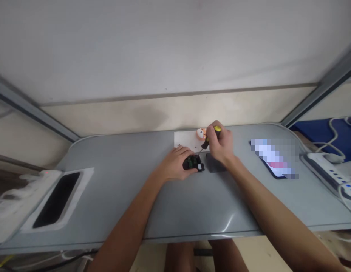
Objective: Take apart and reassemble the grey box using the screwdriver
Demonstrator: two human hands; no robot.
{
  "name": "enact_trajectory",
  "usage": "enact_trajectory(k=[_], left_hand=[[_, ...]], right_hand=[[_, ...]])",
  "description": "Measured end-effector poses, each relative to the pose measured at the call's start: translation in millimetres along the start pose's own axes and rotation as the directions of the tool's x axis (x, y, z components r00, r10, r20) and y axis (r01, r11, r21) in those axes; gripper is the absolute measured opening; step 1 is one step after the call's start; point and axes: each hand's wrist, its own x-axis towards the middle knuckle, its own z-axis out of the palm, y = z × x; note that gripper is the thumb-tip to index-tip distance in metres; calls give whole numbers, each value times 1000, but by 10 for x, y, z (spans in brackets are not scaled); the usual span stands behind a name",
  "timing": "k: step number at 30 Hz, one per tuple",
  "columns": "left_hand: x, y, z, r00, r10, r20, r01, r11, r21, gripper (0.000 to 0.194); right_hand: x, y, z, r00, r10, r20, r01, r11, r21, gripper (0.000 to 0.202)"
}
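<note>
My left hand [177, 164] is closed around the left side of a small black device [194, 163] with a green circuit board showing inside, steadying it on the grey table. In my right hand [220, 141] is a yellow and black screwdriver [205, 144], its shaft slanting down to the left with the tip at the device's open top. Under my right wrist lies a dark grey piece [215, 164], partly covered. Behind the hands are a white sheet [182, 138] and a small orange and white round figure [201, 133].
The grey table [115, 196] has a black phone [57, 199] on a white sheet at the left. A blurred-out phone [273, 160] lies at the right, beside a white power strip [331, 173] with cables. A wall [175, 111] stands behind the table.
</note>
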Motion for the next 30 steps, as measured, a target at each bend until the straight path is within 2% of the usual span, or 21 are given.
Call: enact_trajectory(k=[10, 20, 30], left_hand=[[-1, 40, -24, 1000, -13, 7, 14, 1000, -17, 43], [-11, 76, -43, 999, -41, 23, 41, 999, 12, 44], [-14, 65, -42, 999, -39, 20, 39, 999, 9, 41]], right_hand=[[-218, 163, -50, 993, -103, -59, 96, 989, -113, 27], [-213, 194, -8, 984, -176, -39, 168, 974, -150, 23], [-202, 166, -3, 982, -190, -18, 185, 972, -147, 20]])
